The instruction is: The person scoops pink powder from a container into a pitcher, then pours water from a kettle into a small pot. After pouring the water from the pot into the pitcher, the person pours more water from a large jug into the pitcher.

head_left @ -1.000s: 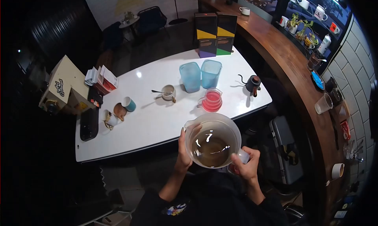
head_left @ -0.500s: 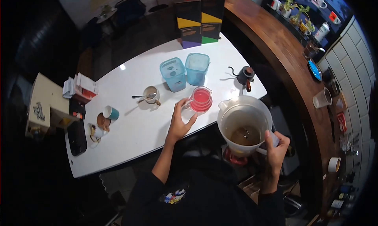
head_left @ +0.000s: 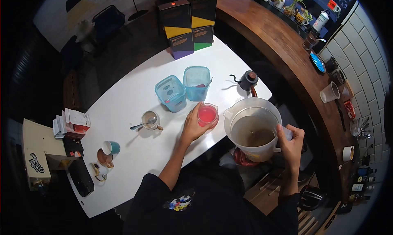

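Note:
My left hand [head_left: 194,125] is wrapped round the side of a small glass jug [head_left: 207,114] with pink-red liquid in it, near the front edge of the white table. My right hand [head_left: 291,144] grips the handle of a large translucent plastic pitcher [head_left: 270,108], which is held up beside the table's edge with some liquid in its bottom. Just behind the jug stand two blue plastic tubs, a left one [head_left: 174,100] and a right one [head_left: 197,81]. Left of my left hand is a cup [head_left: 154,117] with a spoon in it.
A black gooseneck kettle [head_left: 247,81] stands at the table's right end. Dark boxes [head_left: 176,26] rise at the back. Several cups, among them a teal one [head_left: 111,147], are at the left. A curved wooden counter [head_left: 282,50] runs along the right.
My left hand has closed further round the glass jug, which now appears more upright and a little lower in view. The pitcher stays in my right hand. The whole view has shifted and turned.

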